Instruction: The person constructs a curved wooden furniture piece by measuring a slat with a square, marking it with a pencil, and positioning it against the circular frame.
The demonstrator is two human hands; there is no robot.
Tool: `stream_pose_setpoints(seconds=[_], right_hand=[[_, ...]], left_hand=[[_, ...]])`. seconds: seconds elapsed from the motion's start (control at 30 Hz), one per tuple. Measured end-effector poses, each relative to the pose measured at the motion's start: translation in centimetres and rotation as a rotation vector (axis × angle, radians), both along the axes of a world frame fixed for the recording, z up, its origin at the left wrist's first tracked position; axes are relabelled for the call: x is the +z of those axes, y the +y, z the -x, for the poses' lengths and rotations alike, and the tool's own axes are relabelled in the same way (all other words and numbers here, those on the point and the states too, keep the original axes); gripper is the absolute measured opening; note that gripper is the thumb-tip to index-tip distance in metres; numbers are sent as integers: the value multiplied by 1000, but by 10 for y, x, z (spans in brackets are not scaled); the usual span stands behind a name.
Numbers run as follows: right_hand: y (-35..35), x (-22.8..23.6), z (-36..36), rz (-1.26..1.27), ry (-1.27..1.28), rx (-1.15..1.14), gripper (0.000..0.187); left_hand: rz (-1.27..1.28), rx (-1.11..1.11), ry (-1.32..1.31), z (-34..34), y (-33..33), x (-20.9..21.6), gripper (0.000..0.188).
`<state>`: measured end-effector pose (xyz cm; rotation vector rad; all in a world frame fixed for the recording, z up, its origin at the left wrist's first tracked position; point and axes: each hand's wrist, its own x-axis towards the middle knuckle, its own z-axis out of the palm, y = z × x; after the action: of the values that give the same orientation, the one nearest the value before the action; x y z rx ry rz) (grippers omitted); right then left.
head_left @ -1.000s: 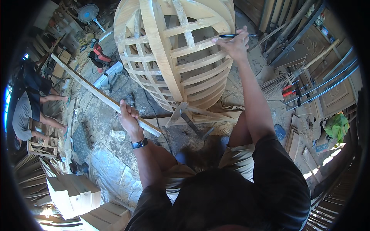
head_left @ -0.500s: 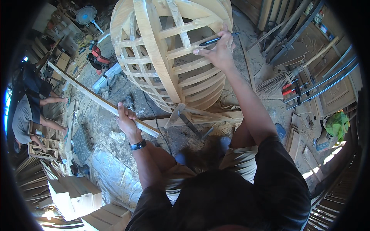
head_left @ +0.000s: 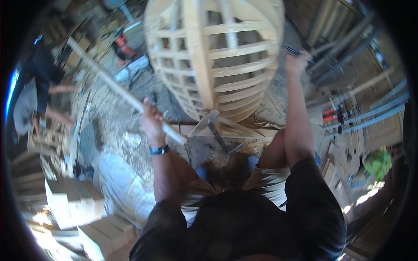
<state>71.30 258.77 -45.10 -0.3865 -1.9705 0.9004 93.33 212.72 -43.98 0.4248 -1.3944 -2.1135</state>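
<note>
A large rounded frame of pale wooden slats (head_left: 217, 56) stands in front of me on a low wooden stand (head_left: 226, 128). My left hand (head_left: 151, 119) is closed around a long thin wooden slat (head_left: 117, 89) that runs up and to the left. My right hand (head_left: 297, 61) is raised at the frame's right side and grips a dark pencil-like tool (head_left: 291, 51) whose tip points left toward the slats. A dark watch (head_left: 159, 150) sits on my left wrist.
Another person (head_left: 37, 93) bends over woodwork at the far left. A red power tool (head_left: 122, 45) lies on the littered floor behind the slat. Pale wooden boxes (head_left: 74, 202) sit at lower left. Metal bars and planks (head_left: 361, 117) lean at the right.
My right hand has moved off the frame's slats to its right edge. The view has shifted and blurred. My left hand keeps its hold on the long slat.
</note>
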Motion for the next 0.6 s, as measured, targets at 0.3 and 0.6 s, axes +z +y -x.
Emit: stream_pose_setpoints(seconds=[0.3, 0.6], right_hand=[[-7, 9, -1, 365, 211, 233, 39], [36, -13, 27, -167, 342, 83, 31]], left_hand=[[-7, -85, 94, -5, 7, 3, 38], [157, -45, 27, 6, 19, 4, 47]])
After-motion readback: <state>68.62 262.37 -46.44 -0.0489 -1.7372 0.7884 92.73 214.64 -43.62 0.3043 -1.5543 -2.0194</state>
